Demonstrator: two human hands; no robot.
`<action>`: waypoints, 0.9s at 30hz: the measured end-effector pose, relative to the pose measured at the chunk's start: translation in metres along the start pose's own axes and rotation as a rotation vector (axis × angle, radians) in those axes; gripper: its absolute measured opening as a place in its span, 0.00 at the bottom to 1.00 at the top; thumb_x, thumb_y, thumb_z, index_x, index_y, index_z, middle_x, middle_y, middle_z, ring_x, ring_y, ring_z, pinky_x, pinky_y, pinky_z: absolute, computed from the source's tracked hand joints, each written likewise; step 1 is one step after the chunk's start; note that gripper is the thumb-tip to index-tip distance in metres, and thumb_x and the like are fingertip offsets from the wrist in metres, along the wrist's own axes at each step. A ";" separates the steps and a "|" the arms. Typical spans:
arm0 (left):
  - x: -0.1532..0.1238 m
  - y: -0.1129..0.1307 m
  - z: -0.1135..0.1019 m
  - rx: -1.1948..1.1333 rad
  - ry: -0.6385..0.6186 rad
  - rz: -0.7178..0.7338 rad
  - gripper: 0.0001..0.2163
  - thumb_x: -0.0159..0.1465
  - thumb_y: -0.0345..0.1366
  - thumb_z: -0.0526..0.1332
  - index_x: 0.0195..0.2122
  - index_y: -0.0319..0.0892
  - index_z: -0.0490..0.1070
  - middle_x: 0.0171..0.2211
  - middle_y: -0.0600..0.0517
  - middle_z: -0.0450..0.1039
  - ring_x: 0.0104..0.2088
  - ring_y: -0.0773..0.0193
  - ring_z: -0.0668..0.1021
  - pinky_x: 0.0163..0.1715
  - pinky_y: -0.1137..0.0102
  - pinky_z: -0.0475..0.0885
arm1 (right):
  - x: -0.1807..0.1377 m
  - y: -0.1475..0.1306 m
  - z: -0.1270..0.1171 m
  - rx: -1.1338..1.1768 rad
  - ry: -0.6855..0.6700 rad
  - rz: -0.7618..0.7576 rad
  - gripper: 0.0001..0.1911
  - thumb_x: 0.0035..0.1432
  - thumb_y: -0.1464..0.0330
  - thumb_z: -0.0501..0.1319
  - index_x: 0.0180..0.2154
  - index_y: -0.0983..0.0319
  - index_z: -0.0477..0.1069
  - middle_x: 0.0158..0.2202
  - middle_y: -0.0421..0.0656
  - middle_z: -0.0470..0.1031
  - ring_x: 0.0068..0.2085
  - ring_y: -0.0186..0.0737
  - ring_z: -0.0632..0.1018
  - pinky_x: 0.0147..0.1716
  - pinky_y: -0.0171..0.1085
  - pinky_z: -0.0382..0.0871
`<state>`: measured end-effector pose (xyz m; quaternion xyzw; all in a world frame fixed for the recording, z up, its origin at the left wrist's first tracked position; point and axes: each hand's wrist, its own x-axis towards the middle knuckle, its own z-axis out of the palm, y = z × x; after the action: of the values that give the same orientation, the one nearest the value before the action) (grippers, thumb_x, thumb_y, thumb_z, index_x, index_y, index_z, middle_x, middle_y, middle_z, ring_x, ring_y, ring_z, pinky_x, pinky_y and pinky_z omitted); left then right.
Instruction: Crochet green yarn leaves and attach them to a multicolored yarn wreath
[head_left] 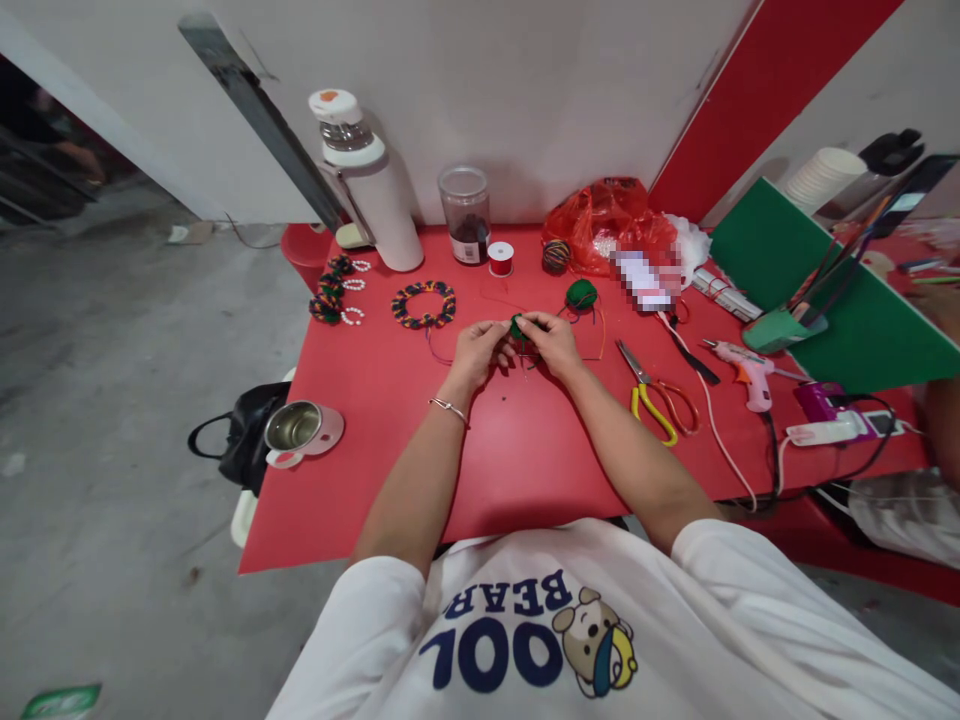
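Both my hands meet over the middle of the red table [420, 470]. My left hand [478, 350] and my right hand [549, 340] pinch a small green wound piece [517, 327] between their fingertips, with thin threads hanging from it. A green ball of cord [581, 294] lies just behind my right hand. A finished multicoloured braided ring [424, 304] lies to the left of my left hand.
Scissors with yellow handles [654, 392], a glue gun [746, 372] and a power strip [829, 430] lie to the right. At the back stand a white flask [375, 190], a jar [466, 215], a red thread spool [500, 258] and a red plastic bag [609, 225]. A steel cup [296, 428] sits at the left edge.
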<state>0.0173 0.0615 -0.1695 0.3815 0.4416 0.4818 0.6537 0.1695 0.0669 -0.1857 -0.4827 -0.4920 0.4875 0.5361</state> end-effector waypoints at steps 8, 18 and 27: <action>-0.003 0.002 -0.004 0.066 -0.090 -0.036 0.14 0.55 0.42 0.76 0.33 0.38 0.76 0.18 0.51 0.75 0.13 0.67 0.73 0.12 0.74 0.65 | 0.000 0.003 0.000 -0.002 0.008 -0.034 0.18 0.53 0.50 0.71 0.35 0.58 0.81 0.34 0.42 0.83 0.35 0.37 0.79 0.38 0.38 0.75; -0.005 0.005 0.001 0.050 -0.057 -0.063 0.14 0.55 0.39 0.78 0.29 0.38 0.74 0.16 0.52 0.74 0.13 0.66 0.73 0.12 0.74 0.64 | 0.000 0.001 0.002 -0.009 0.033 -0.033 0.16 0.53 0.55 0.72 0.37 0.59 0.82 0.33 0.41 0.82 0.31 0.35 0.77 0.32 0.35 0.75; -0.009 0.021 0.006 -0.024 0.068 -0.162 0.08 0.63 0.28 0.71 0.29 0.35 0.73 0.19 0.54 0.74 0.17 0.73 0.73 0.16 0.78 0.65 | -0.005 0.000 0.005 0.109 0.002 0.032 0.23 0.51 0.57 0.74 0.48 0.56 0.79 0.32 0.37 0.78 0.25 0.31 0.73 0.25 0.34 0.72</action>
<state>0.0152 0.0573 -0.1461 0.3204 0.4870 0.4453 0.6796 0.1642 0.0617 -0.1857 -0.4608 -0.4564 0.5215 0.5544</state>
